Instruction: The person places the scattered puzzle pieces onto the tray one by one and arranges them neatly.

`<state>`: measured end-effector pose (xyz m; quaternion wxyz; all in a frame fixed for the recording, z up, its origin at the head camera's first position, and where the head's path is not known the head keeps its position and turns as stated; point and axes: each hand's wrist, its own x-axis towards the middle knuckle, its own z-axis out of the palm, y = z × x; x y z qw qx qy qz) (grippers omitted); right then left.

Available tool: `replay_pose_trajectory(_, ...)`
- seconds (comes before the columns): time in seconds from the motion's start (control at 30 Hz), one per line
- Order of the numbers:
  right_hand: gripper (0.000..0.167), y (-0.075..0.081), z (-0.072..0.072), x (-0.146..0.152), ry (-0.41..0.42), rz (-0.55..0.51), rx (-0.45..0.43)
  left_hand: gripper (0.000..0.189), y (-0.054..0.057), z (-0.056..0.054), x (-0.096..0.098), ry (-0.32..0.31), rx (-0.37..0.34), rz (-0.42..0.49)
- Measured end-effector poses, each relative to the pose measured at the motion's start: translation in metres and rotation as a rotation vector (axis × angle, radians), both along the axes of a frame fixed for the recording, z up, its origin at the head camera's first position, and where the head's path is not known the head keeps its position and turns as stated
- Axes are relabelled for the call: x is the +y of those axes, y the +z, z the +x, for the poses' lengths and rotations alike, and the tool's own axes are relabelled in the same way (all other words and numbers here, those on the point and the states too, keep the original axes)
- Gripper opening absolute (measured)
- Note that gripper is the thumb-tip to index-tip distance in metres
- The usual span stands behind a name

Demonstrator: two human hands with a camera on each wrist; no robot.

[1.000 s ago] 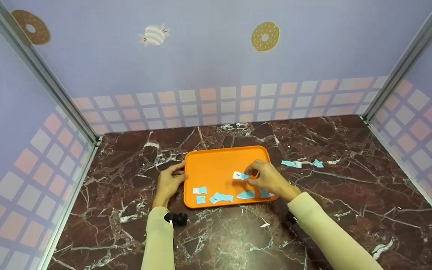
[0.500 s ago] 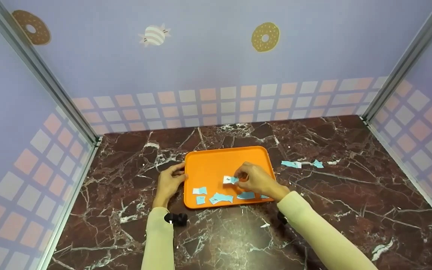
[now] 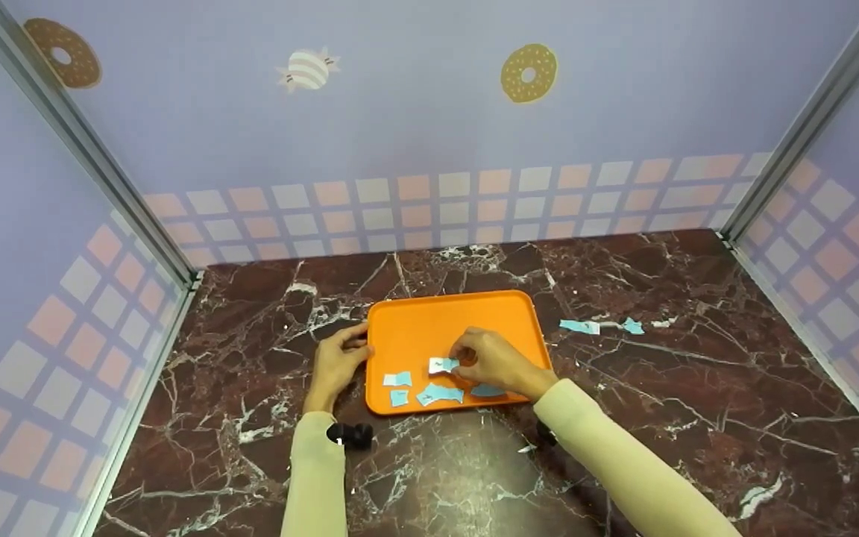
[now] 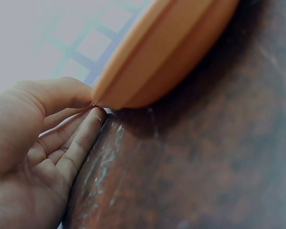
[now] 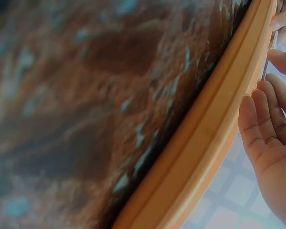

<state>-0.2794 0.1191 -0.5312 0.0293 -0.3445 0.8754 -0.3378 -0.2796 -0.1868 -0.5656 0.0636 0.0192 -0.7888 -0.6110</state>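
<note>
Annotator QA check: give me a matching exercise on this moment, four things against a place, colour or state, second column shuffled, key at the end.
Column one
1. left hand
2. right hand
3. rectangular tray
4. striped candy print

Column two
A. on the back wall
B. orange, lying on the marbled table
C. at the tray's left edge
D. pinching a blue-and-white paper scrap

Pairs: 1-C, 2-D, 3-B, 4-A

Smooth plastic tray, paper pieces, glossy marble-look tabletop, matt cloth sleeves, metal-looking posts
</note>
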Motion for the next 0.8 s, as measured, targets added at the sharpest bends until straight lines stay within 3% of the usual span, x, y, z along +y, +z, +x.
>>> replay_pose_trajectory(0.43,0.020,-0.005,-0.002,-0.012,0.036,0.024,0.022,0.043,0.001,0.000,0.001,-0.011,0.017,0.003)
replay_pose_trajectory(0.8,0.020,-0.007,-0.002,-0.017,0.041,0.013,-0.025,0.044,0.000,0.001,0.000,-0.011,0.034,0.002)
